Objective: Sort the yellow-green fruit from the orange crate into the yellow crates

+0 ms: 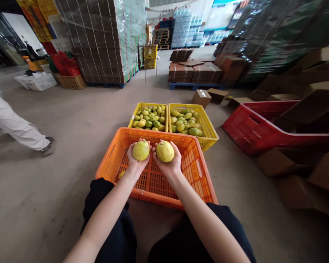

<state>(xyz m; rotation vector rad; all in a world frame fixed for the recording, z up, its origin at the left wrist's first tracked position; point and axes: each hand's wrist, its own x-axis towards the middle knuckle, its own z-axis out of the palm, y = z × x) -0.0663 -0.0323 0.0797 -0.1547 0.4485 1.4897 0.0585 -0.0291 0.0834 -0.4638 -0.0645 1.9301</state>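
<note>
My left hand [135, 160], palm up, cradles a yellow-green papaya [141, 150] seen nearly end-on. A second, yellower papaya [165, 151] rests in the cupped palm of my right hand [173, 166]. Both hands are side by side over a large orange plastic crate [200, 171] with a slotted floor. Inside it, at the left, a yellow fruit [121, 174] is partly hidden by my left forearm. Just beyond stand two yellow crates, the left one [134, 113] and the right one [210, 131], both holding many green and yellow papayas.
To the right is a red crate [242, 128] with cardboard boxes [279, 160] around it. Flattened cartons [194, 73] lie on a blue pallet ahead. A wrapped stack [98, 44] stands at the back left. A person's leg [19, 118] shows at the left.
</note>
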